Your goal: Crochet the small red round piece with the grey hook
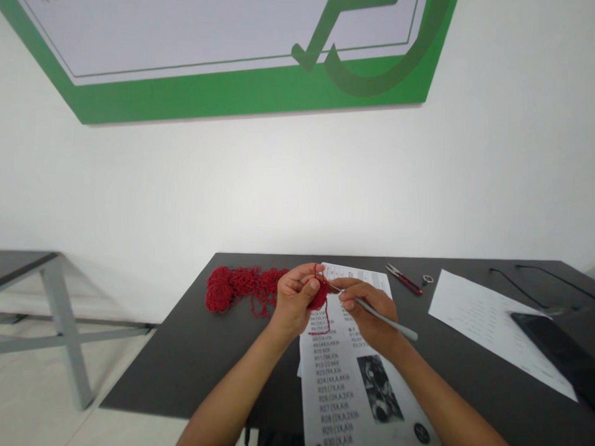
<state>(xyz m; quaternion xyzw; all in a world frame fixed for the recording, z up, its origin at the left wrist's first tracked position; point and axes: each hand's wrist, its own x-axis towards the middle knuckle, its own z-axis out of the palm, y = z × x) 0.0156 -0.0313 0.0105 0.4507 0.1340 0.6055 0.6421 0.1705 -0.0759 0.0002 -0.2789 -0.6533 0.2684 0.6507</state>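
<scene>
The left hand (pixel 295 300) is pinched on a small red crochet piece (pixel 318 295) above the pattern sheet (pixel 350 387) – rows like "R27", "R28" are readable. The right hand (pixel 367 311) grips a crochet hook (pixel 386 322); the yarn pile (pixel 239 287) lies left on the counter (pixel 200 356).

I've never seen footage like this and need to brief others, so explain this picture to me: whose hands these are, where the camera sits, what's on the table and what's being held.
There is no machine here. The picture comes from a camera worn on a person's head, looking forward and down, so the two bare arms reaching in from the bottom are that person's own.

The left hand pinches a small red crocheted piece. The right hand holds a thin grey crochet hook whose tip meets that piece. A strand runs from it to a loose pile of red yarn lying to the left.

All this is above a dark table. Under the hands lies a printed pattern sheet with rows of text and a photo. Farther back are small red-handled scissors, and to the right another paper and a dark flat object, possibly a tablet.
</scene>
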